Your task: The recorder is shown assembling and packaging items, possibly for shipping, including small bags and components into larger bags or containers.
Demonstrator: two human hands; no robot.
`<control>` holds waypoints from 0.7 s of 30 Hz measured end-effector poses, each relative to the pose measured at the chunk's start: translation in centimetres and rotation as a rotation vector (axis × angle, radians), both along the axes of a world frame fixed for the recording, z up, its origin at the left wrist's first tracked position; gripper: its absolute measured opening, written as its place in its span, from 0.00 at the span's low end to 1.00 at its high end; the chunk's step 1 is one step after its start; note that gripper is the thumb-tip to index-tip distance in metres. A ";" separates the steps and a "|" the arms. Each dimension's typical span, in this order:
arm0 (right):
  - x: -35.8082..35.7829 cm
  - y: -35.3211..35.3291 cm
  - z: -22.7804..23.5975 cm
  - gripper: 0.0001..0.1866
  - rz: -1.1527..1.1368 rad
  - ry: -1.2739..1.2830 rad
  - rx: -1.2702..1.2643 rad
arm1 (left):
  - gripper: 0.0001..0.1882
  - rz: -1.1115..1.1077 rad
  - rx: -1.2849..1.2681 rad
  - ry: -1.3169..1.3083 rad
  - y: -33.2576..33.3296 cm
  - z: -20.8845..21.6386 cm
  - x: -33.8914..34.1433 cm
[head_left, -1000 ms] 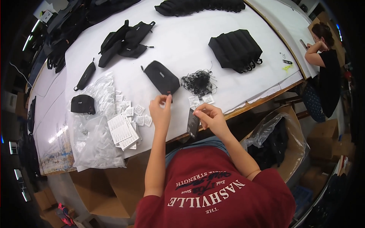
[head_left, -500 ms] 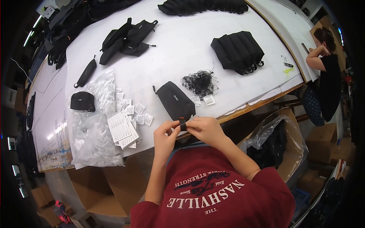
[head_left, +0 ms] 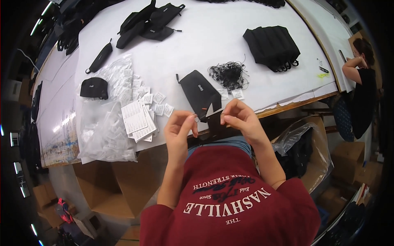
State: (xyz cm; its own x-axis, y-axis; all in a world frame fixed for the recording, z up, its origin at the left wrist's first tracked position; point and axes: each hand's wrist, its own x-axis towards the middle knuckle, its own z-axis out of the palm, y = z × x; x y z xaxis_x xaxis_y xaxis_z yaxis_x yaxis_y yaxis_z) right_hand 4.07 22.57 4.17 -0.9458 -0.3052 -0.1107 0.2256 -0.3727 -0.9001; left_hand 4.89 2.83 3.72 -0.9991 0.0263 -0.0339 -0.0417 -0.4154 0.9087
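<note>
A black zip pouch (head_left: 199,91) lies flat near the table's front edge, its near end with a small orange mark between my hands. My left hand (head_left: 179,126), left of that end, has thumb and fingers pinched around something small and pale. On the other side my right hand (head_left: 241,116) pinches a thin dark strand at fingertip height; its far end is too fine to follow. Beyond the pouch lies a tangle of black string loops (head_left: 228,75), with small white labels (head_left: 237,94) beside it. More white labels (head_left: 137,119) are heaped left of my left hand.
A clear plastic bag (head_left: 102,131) of labels covers the table's left front, with a black pouch (head_left: 94,88) on it. More black pouches (head_left: 150,22) lie farther back; a stack (head_left: 272,47) sits at right. An open carton (head_left: 314,151) stands below the edge. Another person (head_left: 361,86) sits at right.
My hands have moved apart, the right one lifting to the right. The black loop on the pouch's near end, earlier between my fingers, is let go. The whole view has shifted slightly.
</note>
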 end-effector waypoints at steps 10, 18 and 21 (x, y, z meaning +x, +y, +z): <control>0.5 0.3 0.3 0.05 0.054 -0.131 -0.090 | 0.06 -0.071 -0.198 -0.013 0.3 1.3 0.9; 1.3 -2.3 0.4 0.04 -0.059 0.061 -0.054 | 0.03 -0.154 -0.261 -0.004 1.4 1.6 1.2; 1.5 -2.4 0.5 0.04 -0.034 0.097 -0.020 | 0.03 -0.162 -0.259 -0.013 1.3 1.5 1.2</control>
State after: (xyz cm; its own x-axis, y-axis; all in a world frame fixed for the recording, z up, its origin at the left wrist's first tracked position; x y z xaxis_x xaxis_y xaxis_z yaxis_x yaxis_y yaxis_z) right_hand 5.57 20.16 4.67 -0.9617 -0.2740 -0.0125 0.1250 -0.3971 -0.9092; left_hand 6.05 4.09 5.26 -0.9821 0.1739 -0.0728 -0.1006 -0.1566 0.9825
